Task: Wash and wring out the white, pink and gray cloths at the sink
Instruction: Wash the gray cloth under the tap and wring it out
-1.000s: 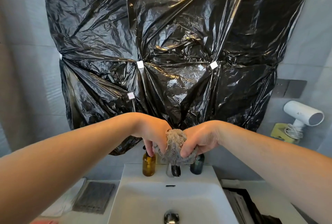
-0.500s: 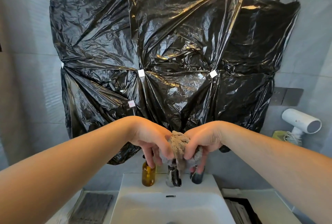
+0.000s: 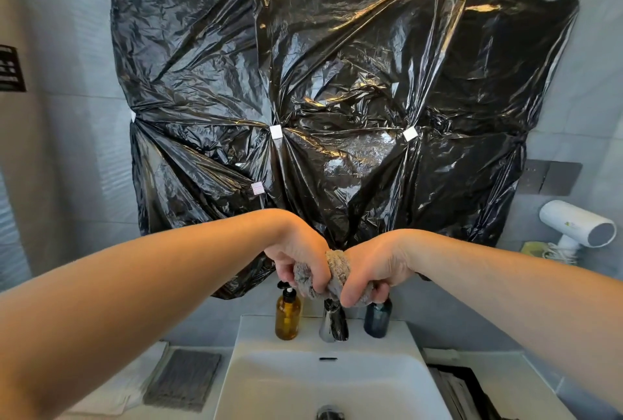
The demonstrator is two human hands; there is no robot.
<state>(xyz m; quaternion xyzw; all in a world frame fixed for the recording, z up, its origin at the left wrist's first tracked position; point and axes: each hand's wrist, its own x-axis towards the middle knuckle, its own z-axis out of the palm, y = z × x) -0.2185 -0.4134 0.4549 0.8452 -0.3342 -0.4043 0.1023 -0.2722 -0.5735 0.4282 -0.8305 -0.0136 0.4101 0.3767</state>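
Observation:
A fuzzy gray cloth [image 3: 334, 268] is bunched and twisted into a tight roll between both fists, held up above the white sink [image 3: 397, 345] and its chrome faucet [image 3: 332, 322]. My left hand [image 3: 296, 257] grips the cloth's left end with fingers curled round it. My right hand [image 3: 374, 268] grips the right end, knuckles touching the left hand. A folded dark gray cloth [image 3: 183, 379] lies on a white cloth [image 3: 114, 396] on the counter left of the sink. No pink cloth shows.
An amber pump bottle [image 3: 287, 315] and a dark blue bottle [image 3: 377, 318] flank the faucet. Black plastic sheeting [image 3: 337, 99] covers the mirror. A white hair dryer [image 3: 576, 227] hangs at right. Dark items [image 3: 462, 392] lie on the right counter.
Both hands have tightened and twisted the gray cloth from a loose ball into a compact roll. The camera has tilted, bringing more of the wall into sight.

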